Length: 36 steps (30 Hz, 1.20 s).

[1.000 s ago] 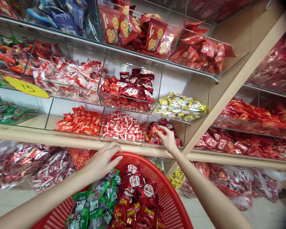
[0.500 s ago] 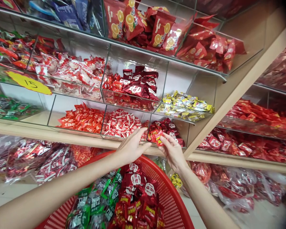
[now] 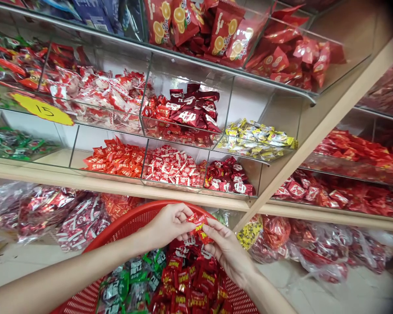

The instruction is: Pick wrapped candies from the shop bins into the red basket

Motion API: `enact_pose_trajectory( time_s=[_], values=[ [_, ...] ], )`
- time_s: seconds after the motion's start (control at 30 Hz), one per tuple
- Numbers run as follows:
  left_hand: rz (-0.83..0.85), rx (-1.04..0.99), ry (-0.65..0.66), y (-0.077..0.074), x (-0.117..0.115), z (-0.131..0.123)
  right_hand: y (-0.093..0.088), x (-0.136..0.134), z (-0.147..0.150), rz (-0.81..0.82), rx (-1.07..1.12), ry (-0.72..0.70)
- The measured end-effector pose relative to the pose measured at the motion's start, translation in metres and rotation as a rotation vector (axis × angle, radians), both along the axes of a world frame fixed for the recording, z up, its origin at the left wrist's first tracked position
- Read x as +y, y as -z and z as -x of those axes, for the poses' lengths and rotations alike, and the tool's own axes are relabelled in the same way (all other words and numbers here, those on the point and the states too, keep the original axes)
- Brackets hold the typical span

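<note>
Over a red plastic basket [image 3: 131, 220], my left hand [image 3: 173, 224] pinches the left part of some small red-wrapped candy [image 3: 199, 224]. My right hand [image 3: 224, 246] grips the same red candy with yellow lettering from the right, so both hands nearly meet. Whether it is one piece or more I cannot tell. Inside the basket lie green-wrapped candies [image 3: 136, 279] at the left, red ones with yellow lettering [image 3: 183, 279] at the right, and dark red ones partly hidden behind my hands.
Clear-fronted shelf bins hold red-and-white candies [image 3: 173, 165], orange-red candies [image 3: 116, 157], dark red candies [image 3: 229, 176] and yellow-white candies [image 3: 257, 139]. A yellow tag [image 3: 42, 109] reads 15. Bagged candies [image 3: 81, 222] lie below the wooden shelf edge [image 3: 170, 192].
Both hands have come down from the lower shelf bins to above the basket. My left hand, earlier open, has closed on the red candy that my right hand held.
</note>
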<state>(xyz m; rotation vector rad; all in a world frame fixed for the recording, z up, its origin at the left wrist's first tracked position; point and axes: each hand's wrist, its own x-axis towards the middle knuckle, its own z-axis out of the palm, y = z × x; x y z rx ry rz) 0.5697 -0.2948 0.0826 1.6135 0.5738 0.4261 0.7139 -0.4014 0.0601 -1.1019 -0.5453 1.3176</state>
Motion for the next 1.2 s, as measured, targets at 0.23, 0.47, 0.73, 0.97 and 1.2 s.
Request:
enact_pose_trajectory(
  time_s=[0.23,0.47,0.73,0.97,1.2],
  values=[
    [0.070,0.020,0.048,-0.007,-0.005,0.012,0.006,-0.008,0.007,0.027,0.047,-0.028],
    [0.171,0.032,0.048,-0.011,-0.001,0.027,0.009,-0.011,0.011,0.054,0.102,-0.044],
    [0.342,0.039,0.046,-0.008,0.000,0.043,0.007,-0.016,0.013,0.103,0.130,-0.061],
    [0.425,0.002,0.059,-0.012,-0.004,0.054,0.007,-0.023,0.011,0.095,0.098,-0.091],
    [0.500,-0.090,0.005,-0.010,-0.003,0.062,0.008,-0.030,0.012,0.103,-0.014,-0.102]
  ],
)
